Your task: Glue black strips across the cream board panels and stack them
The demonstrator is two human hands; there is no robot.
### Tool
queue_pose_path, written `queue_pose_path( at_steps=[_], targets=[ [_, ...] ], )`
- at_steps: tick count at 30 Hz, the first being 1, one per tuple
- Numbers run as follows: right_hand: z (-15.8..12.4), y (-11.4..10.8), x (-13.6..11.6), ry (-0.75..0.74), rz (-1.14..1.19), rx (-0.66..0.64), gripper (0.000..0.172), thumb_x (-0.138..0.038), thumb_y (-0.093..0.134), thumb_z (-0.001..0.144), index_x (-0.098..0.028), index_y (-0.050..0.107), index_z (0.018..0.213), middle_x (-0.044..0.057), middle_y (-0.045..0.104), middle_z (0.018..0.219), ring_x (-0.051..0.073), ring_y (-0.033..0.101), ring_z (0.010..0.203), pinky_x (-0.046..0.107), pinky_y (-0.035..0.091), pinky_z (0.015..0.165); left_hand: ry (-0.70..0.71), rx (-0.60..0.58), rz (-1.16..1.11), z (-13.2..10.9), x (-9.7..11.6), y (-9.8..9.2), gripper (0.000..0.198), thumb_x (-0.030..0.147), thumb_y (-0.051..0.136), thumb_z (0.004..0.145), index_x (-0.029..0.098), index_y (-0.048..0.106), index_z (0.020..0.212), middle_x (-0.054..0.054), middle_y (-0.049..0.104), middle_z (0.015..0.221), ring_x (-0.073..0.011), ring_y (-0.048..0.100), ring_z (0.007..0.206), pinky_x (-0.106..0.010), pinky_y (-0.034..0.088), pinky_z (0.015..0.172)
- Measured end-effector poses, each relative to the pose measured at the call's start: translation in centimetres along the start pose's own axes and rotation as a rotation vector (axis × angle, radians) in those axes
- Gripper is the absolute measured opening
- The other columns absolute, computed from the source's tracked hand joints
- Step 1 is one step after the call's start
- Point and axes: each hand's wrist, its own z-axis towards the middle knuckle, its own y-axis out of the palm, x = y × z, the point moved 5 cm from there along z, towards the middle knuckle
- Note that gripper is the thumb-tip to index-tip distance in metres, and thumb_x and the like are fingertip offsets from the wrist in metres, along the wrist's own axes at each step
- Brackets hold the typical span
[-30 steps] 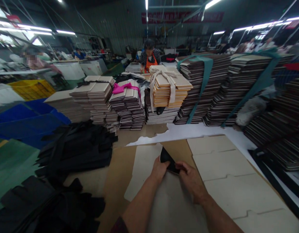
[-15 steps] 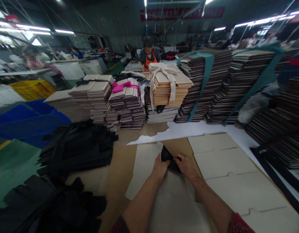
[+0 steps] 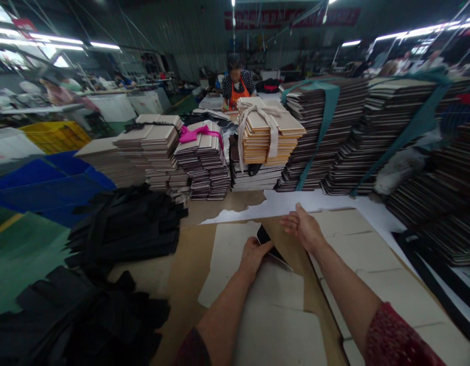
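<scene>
Holding dark flap (image 3: pixel 281 257), left fingers (image 3: pixel 265 248)

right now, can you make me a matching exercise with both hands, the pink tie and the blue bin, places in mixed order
1. left hand
2. right hand
3. pink tie
4. blue bin

A. in front of the yellow crate
B. across a stack of boards
C. in the air, apart from the black flap
D. holding the black flap

Pairs: 1-D, 2-C, 3-B, 4-A
</scene>
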Motion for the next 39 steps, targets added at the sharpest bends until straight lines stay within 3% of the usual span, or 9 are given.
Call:
queue_pose_path(
  at_steps=[2, 5, 10, 14, 17, 19, 22, 28, 39],
  targets=[
    [-0.5, -1.5, -1.0, 0.032, 0.071, 0.001, 0.051, -0.054, 0.027, 0.095, -0.015, 0.059, 0.103, 0.014, 0.072, 0.097, 0.018, 0.069, 0.077, 0.028, 0.053, 0.062, -0.048, -0.022, -0.016, -0.2, 0.1, 0.4, 0.027, 0.033, 0.066, 0.089, 0.014, 0.06, 0.107, -0.003, 0.066, 0.092, -0.0156, 0.066, 0.077, -0.033, 0.058, 0.069],
    [-3.3, -3.0, -1.0, 0.061, 0.081, -0.009, 0.047, -0.056, 0.043, 0.089, -0.016, 0.063, 0.105, 0.012, 0.073, 0.097, 0.018, 0.069, 0.078, 0.026, 0.052, 0.063, -0.071, -0.031, -0.026, -0.3, 0.5, 0.9, 0.03, 0.038, 0.063, 0.091, 0.014, 0.06, 0.108, -0.005, 0.066, 0.097, -0.0162, 0.066, 0.08, -0.034, 0.058, 0.071],
    [-10.9, -4.1, 3.4, 0.131, -0.053, 0.011, 0.03, -0.045, 0.06, 0.077, -0.019, 0.071, 0.087, 0.003, 0.072, 0.076, 0.015, 0.063, 0.066, 0.027, 0.048, 0.063, 0.028, 0.057, 0.045, -1.2, 2.1, 0.5, 0.036, 0.046, 0.054, 0.094, 0.014, 0.06, 0.107, -0.007, 0.067, 0.099, -0.0182, 0.066, 0.087, -0.038, 0.057, 0.077],
    [-17.7, -3.9, 8.4, 0.151, -0.177, 0.026, 0.032, -0.043, 0.058, 0.075, -0.023, 0.071, 0.096, 0.004, 0.074, 0.09, 0.021, 0.067, 0.083, 0.033, 0.051, 0.076, 0.224, 0.218, 0.249, -4.0, 4.0, -4.3, 0.031, 0.042, 0.055, 0.093, 0.015, 0.059, 0.11, -0.008, 0.064, 0.112, -0.0225, 0.062, 0.105, -0.045, 0.051, 0.092],
    [-20.3, -3.1, 10.9, 0.123, -0.275, 0.046, 0.043, -0.044, 0.05, 0.079, -0.02, 0.065, 0.111, 0.009, 0.07, 0.112, 0.024, 0.066, 0.099, 0.037, 0.05, 0.089, 0.338, 0.366, 0.485, -7.5, 4.1, -9.7, 0.023, 0.027, 0.06, 0.085, 0.017, 0.061, 0.106, -0.01, 0.058, 0.127, -0.0274, 0.046, 0.128, -0.052, 0.033, 0.111],
    [-19.9, -2.4, 11.6, 0.12, -0.314, 0.072, 0.048, -0.044, 0.047, 0.08, -0.017, 0.061, 0.117, 0.012, 0.068, 0.115, 0.024, 0.065, 0.102, 0.037, 0.048, 0.093, 0.39, 0.421, 0.635, -9.6, 3.3, -12.4, 0.026, 0.02, 0.059, 0.079, 0.016, 0.063, 0.104, -0.013, 0.055, 0.131, -0.0297, 0.038, 0.134, -0.052, 0.022, 0.116],
    [-17.2, -1.1, 11.0, 0.097, -0.335, 0.098, 0.044, -0.043, 0.049, 0.077, -0.017, 0.06, 0.112, 0.011, 0.069, 0.108, 0.024, 0.065, 0.096, 0.036, 0.049, 0.089, 0.447, 0.425, 0.819, -11.7, 1.5, -14.1, 0.032, 0.02, 0.057, 0.076, 0.016, 0.064, 0.107, -0.014, 0.057, 0.131, -0.0319, 0.039, 0.133, -0.054, 0.022, 0.115],
    [-13.7, 0.6, 9.7, 0.138, -0.334, 0.197, 0.041, -0.045, 0.06, 0.066, -0.017, 0.061, 0.097, 0.012, 0.068, 0.091, 0.028, 0.065, 0.088, 0.039, 0.051, 0.081, 0.533, 0.475, 1.017, -13.0, -0.6, -14.2, 0.036, 0.024, 0.046, 0.085, 0.017, 0.061, 0.117, -0.016, 0.057, 0.129, -0.0332, 0.046, 0.123, -0.057, 0.036, 0.106],
    [-8.3, 0.5, 8.1, 0.092, -0.384, 0.236, 0.031, -0.032, 0.057, 0.071, -0.018, 0.065, 0.098, 0.008, 0.068, 0.087, 0.023, 0.063, 0.079, 0.036, 0.049, 0.076, 0.65, 0.485, 1.12, -14.0, -0.8, -13.4, 0.026, 0.024, 0.049, 0.09, 0.018, 0.063, 0.111, -0.012, 0.06, 0.115, -0.0285, 0.052, 0.111, -0.05, 0.045, 0.098]
  ],
)
